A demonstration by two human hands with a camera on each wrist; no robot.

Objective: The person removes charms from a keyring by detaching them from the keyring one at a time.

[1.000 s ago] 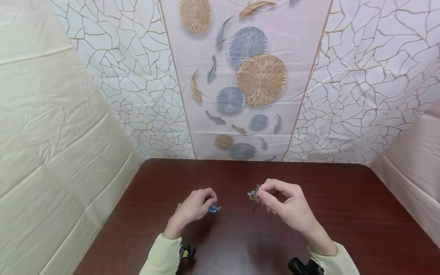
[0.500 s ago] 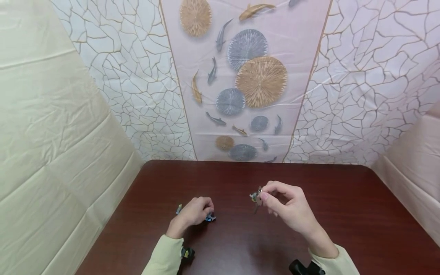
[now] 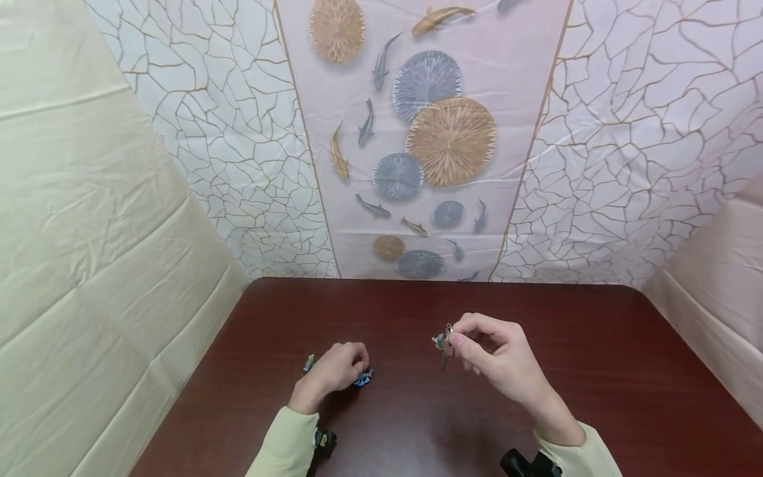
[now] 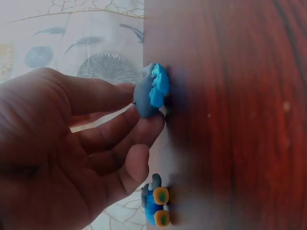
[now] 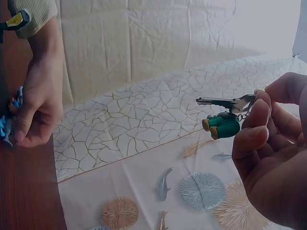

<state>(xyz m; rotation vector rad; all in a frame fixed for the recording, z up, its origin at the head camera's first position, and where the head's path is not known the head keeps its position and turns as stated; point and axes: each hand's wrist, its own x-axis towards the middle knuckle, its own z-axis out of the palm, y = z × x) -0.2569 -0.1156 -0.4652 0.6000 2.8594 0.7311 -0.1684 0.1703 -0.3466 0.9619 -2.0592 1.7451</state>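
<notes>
In the head view my left hand (image 3: 336, 368) is low over the left part of the table, pinching a small grey-and-blue figurine (image 3: 363, 377). The left wrist view shows its smooth grey body (image 4: 145, 98) with bright blue lumps (image 4: 159, 84), between thumb and fingertips at the tabletop. Beside that hand stands a second figurine (image 4: 156, 206), blue with orange feet. My right hand (image 3: 501, 354) is raised above the table and pinches a key (image 3: 444, 361) by its head. From the key's ring hangs a green figurine (image 5: 224, 127) with yellow feet.
A dark brown table (image 3: 572, 358) lies under both hands. Patterned cloth (image 3: 417, 212) closes off its back edge. Beige cloth walls (image 3: 149, 265) rise at both sides. Black wrist cameras (image 3: 530, 464) sit at the sleeves.
My left hand has come down and slightly nearer with the grey-and-blue figurine, so more of the second figurine shows behind it. The right hand with the key has barely moved.
</notes>
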